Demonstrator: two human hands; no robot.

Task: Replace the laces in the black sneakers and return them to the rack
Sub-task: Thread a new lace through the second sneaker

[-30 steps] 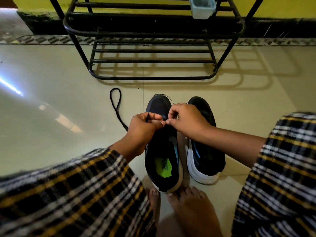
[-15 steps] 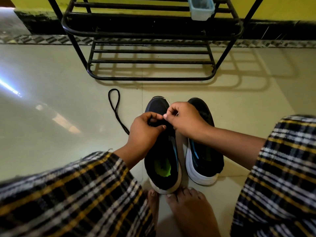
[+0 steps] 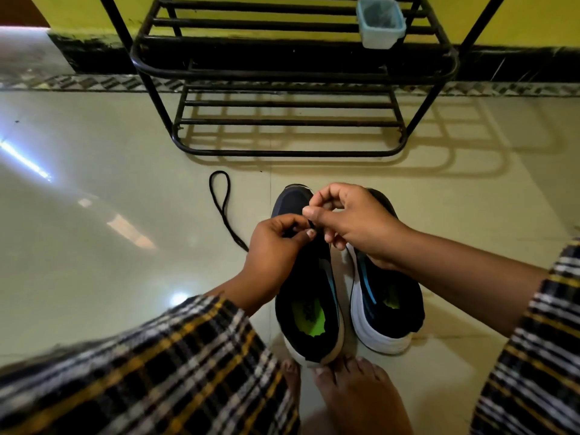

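Left hand: the left hand point(image 3: 276, 246) is curling its fingers point(image 3: 301, 226), pinching a thin black shoelace point(image 3: 224, 208) over the left black mesh sneaker point(image 3: 309, 296).
Right hand: the right hand point(image 3: 354, 221) is pinching the same lace end, fingertips touching.
Sneakers: both, the right black sneaker point(image 3: 386, 302) included, are standing side by side on the glossy cream floor point(image 3: 125, 189).
Lace: trailing leftward in a loop.
Rack: the black metal shoe rack point(image 3: 282, 76) is standing beyond.

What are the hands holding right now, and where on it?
Both the left hand and right hand pinch the black lace near its end, at the left sneaker's front eyelets.
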